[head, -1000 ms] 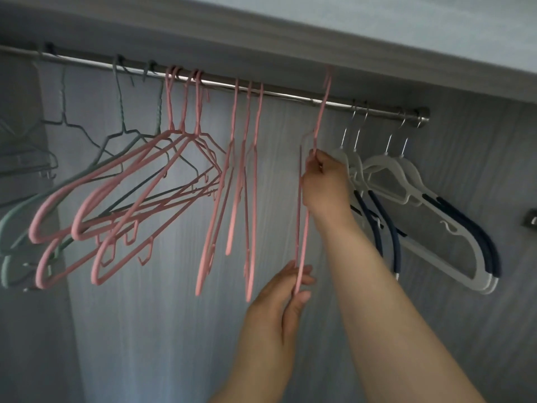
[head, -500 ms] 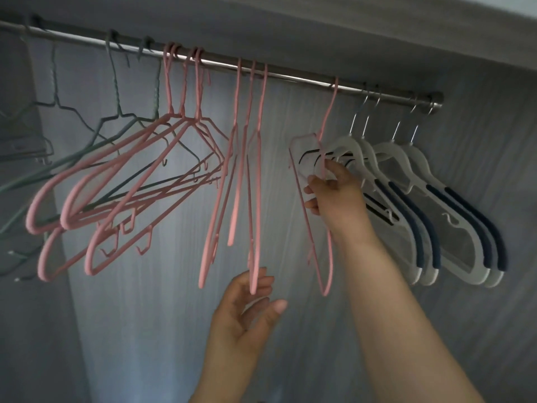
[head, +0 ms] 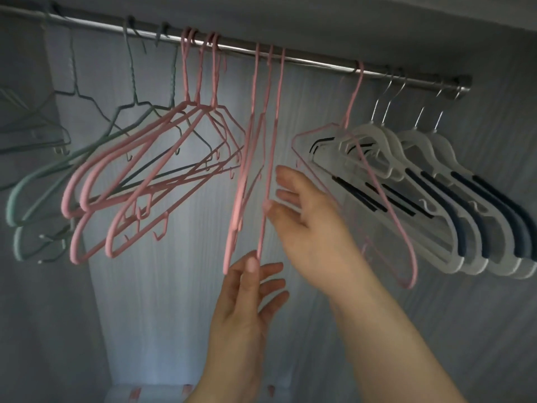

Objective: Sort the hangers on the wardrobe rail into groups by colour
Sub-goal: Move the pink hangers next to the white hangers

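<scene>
A metal rail runs across the top of the wardrobe, its right end cap close to the side wall. Along it from the left hang green hangers; their count is unclear in the shadow. Next comes a bunch of about four pink hangers, then three pink hangers turned edge-on, then an open stretch of bare rail, then a single pink hanger lying against the four white hangers with dark blue pads at the far right.

The left hand pinches the lower end of one of the three edge-on hangers between thumb and fingers. The right hand has relaxed, spread fingers; its thumb touches that same hanger's bar, and it grips nothing.
</scene>
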